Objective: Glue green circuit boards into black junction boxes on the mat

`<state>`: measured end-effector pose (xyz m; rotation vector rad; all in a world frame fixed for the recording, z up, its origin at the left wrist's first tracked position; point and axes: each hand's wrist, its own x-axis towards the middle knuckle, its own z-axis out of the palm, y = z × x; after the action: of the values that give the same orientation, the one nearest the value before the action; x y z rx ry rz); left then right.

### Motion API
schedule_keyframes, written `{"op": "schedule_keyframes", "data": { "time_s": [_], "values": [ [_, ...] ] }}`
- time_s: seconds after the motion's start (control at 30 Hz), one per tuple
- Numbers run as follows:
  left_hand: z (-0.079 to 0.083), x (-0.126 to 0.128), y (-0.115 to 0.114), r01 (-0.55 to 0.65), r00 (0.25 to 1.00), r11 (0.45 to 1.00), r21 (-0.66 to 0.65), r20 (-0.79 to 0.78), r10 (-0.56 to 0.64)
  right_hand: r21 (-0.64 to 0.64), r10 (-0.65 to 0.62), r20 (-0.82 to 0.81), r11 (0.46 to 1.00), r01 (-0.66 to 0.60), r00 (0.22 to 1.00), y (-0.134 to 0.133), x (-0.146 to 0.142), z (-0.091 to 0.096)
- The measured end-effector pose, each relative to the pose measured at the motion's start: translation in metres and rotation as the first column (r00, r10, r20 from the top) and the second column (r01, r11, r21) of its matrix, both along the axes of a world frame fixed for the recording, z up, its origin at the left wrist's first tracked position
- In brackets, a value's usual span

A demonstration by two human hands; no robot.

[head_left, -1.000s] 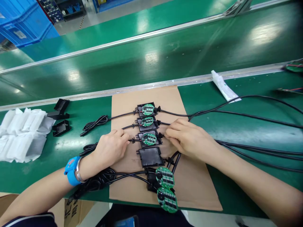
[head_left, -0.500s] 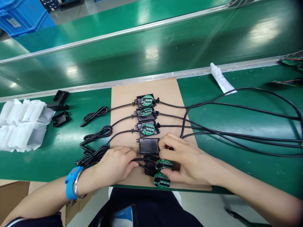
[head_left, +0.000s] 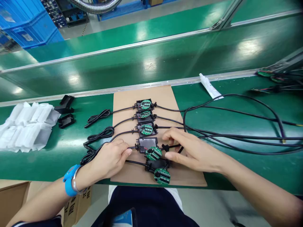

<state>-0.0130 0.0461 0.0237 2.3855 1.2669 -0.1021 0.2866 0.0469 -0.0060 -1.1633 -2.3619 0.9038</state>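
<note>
A brown cardboard sheet (head_left: pixel 170 170) lies on the green bench. On it stand three black housings with round green circuit boards seated in them (head_left: pixel 146 129), each with black cables running left and right. Below them a fourth black housing (head_left: pixel 147 143) has a green board (head_left: pixel 153 153) resting half over its near edge. My left hand (head_left: pixel 111 157) is closed, pinching the black cable at that housing's left end. My right hand (head_left: pixel 189 149) pinches the black cable and its strain relief at the right end. Nearer to me lies another black housing with a green board (head_left: pixel 162 176).
A pile of white foam pouches (head_left: pixel 26 126) and a few loose black housing parts (head_left: pixel 66 110) lie at the left. A white tube (head_left: pixel 209 86) rests by the metal rail. Long black cables (head_left: pixel 236 138) trail right. Cardboard boxes (head_left: pixel 14 195) stand below the bench edge.
Both hands moved from the third housing down to the fourth. A green board with its cable has been brought up to the empty fourth housing; the cables at right have been straightened out.
</note>
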Motion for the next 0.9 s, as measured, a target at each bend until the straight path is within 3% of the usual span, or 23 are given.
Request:
{"op": "schedule_keyframes", "data": {
  "time_s": [0.1,0.23,0.37,0.47,0.53,0.63,0.7,0.8,0.9],
  "values": [
    [-0.004,0.004,0.002,0.003,0.986,0.997,0.083,-0.168,0.011,0.090,-0.010,0.067,0.996,0.004,0.998,0.004,0.006,-0.007],
    [-0.011,0.012,0.003,0.071,0.943,0.993,0.099,-0.331,-0.034,0.263,-0.047,0.152,0.965,0.006,0.987,0.003,0.007,-0.028],
    [-0.015,0.014,0.004,0.119,0.937,0.985,0.125,-0.342,-0.069,0.461,-0.170,0.285,0.887,0.020,0.943,0.001,0.001,-0.038],
    [-0.013,0.013,0.002,0.142,0.948,0.962,0.232,-0.312,-0.065,0.560,-0.229,0.336,0.829,0.002,0.914,0.000,-0.002,-0.030],
    [-0.009,0.014,-0.004,0.152,0.965,0.940,0.306,-0.252,-0.073,0.572,-0.181,0.277,0.820,-0.011,0.944,-0.004,-0.002,-0.020],
    [-0.004,0.020,-0.017,0.213,0.977,0.935,0.284,-0.069,-0.202,0.426,0.060,0.135,0.898,-0.113,0.989,-0.014,0.001,-0.005],
    [-0.007,0.024,-0.026,0.299,0.950,0.927,0.225,0.023,-0.312,0.331,0.154,0.103,0.926,-0.179,0.983,-0.021,0.003,-0.001],
    [-0.020,0.030,-0.034,0.373,0.920,0.907,0.195,0.052,-0.389,0.379,0.131,0.140,0.909,-0.176,0.981,-0.030,0.004,-0.004],
    [-0.033,0.032,-0.036,0.351,0.927,0.909,0.223,0.057,-0.372,0.475,0.086,0.166,0.866,-0.156,0.982,-0.036,0.007,-0.009]
  ]
}}
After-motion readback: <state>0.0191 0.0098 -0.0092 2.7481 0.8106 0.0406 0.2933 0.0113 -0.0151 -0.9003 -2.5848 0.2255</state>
